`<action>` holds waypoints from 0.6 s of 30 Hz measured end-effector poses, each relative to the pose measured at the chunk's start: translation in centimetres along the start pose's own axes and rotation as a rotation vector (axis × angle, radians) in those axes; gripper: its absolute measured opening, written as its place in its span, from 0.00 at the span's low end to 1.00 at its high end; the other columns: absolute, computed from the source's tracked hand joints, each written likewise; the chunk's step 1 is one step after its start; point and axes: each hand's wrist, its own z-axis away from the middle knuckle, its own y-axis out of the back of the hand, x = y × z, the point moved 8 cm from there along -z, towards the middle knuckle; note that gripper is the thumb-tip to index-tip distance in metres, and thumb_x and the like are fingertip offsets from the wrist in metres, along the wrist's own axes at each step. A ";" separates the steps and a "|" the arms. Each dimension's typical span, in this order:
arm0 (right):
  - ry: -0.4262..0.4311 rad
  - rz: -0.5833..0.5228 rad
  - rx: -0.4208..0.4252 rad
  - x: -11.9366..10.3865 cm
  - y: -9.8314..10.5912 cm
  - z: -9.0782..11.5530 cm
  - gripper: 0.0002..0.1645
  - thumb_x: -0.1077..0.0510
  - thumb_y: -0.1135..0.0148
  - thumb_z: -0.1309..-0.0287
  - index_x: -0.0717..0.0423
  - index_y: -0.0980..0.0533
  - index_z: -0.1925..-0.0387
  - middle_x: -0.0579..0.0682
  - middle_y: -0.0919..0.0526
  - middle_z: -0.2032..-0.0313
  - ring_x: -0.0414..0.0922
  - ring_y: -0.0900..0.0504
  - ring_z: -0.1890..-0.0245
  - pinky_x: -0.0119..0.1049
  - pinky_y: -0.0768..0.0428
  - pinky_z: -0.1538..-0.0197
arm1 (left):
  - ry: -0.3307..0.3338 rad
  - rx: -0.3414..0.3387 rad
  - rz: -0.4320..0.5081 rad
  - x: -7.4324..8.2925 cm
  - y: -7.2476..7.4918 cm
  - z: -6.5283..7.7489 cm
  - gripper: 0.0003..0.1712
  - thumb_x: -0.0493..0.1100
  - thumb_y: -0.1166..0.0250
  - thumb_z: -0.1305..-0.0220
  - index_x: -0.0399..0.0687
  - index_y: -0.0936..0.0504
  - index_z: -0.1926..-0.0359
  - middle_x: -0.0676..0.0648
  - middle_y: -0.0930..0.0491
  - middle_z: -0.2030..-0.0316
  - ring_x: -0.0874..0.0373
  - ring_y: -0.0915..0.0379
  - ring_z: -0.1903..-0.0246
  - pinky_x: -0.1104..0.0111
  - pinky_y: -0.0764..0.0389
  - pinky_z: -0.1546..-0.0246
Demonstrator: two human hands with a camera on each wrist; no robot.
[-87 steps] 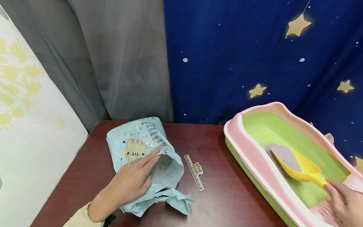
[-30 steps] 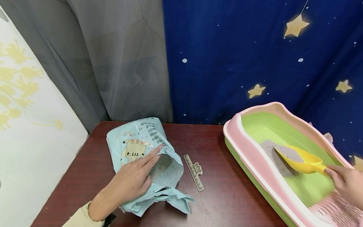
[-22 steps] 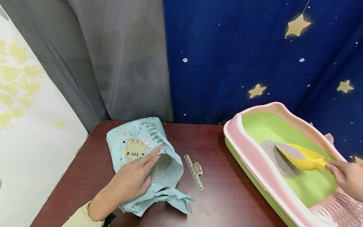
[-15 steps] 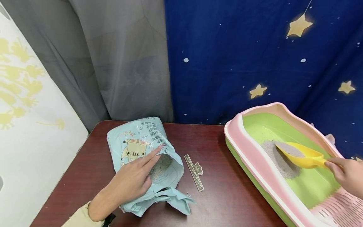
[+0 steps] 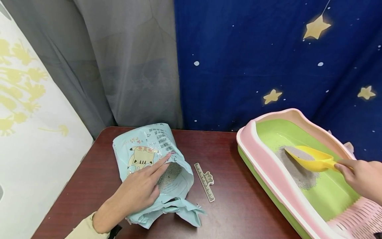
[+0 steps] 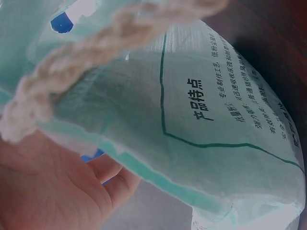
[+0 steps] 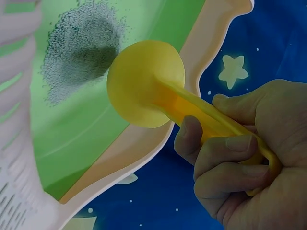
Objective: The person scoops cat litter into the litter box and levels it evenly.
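Note:
My right hand (image 5: 361,176) grips the handle of a yellow scoop (image 5: 320,162), fingers curled round it in the right wrist view. The scoop is tilted over the litter box, with grey cat litter still in its bowl. Just under its lip, a patch of litter (image 5: 301,177) lies on the box's green floor. On the left, my left hand (image 5: 135,191) rests across the mouth of a light-blue litter bag (image 5: 122,146), two straight fingers on its printed face. Grey litter shows inside the mouth. In the left wrist view, the bag's edge (image 6: 158,182) partly covers this hand.
The litter box has a high pink rim (image 5: 264,159) and a slotted pink grate (image 5: 359,215) at its near end. A flat bag clip (image 5: 206,182) lies on the dark red table (image 5: 238,199) between bag and box. Curtains (image 5: 226,66) hang behind.
My right hand has moved away from me over the box, then slightly left, with the scoop tipping. The scoop carries less litter, and more litter shows on the floor. The left hand stays put.

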 end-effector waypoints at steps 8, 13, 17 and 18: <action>0.013 0.016 -0.009 -0.7 0.3 -0.6 0.32 0.51 0.50 0.13 0.75 0.16 0.65 0.41 0.39 0.86 0.45 0.41 0.84 0.44 0.38 0.77 | -0.004 0.004 0.000 0.1 0.1 -0.1 0.37 0.32 0.31 0.43 0.36 0.19 0.29 0.52 0.36 0.16 0.55 0.18 0.59 0.62 0.18 0.65; 0.001 0.040 -0.045 -1.2 0.4 -1.0 0.27 0.55 0.45 0.15 0.76 0.17 0.64 0.42 0.39 0.86 0.45 0.41 0.84 0.43 0.38 0.77 | -0.003 0.001 0.001 0.1 0.0 -0.1 0.37 0.32 0.31 0.42 0.36 0.19 0.28 0.51 0.35 0.17 0.55 0.18 0.60 0.61 0.18 0.65; -0.018 0.053 -0.083 -1.4 0.4 -1.3 0.17 0.62 0.40 0.21 0.77 0.18 0.62 0.43 0.39 0.85 0.46 0.41 0.84 0.42 0.38 0.77 | -0.004 0.004 0.003 0.1 0.1 -0.1 0.37 0.32 0.31 0.42 0.36 0.19 0.28 0.51 0.35 0.17 0.55 0.18 0.60 0.62 0.18 0.65; -0.019 0.055 -0.088 -1.4 0.4 -1.3 0.16 0.63 0.39 0.22 0.77 0.18 0.62 0.43 0.39 0.85 0.46 0.41 0.84 0.42 0.38 0.77 | -0.004 0.006 0.004 0.1 0.1 -0.1 0.37 0.32 0.32 0.42 0.36 0.19 0.28 0.51 0.35 0.17 0.55 0.18 0.59 0.62 0.18 0.65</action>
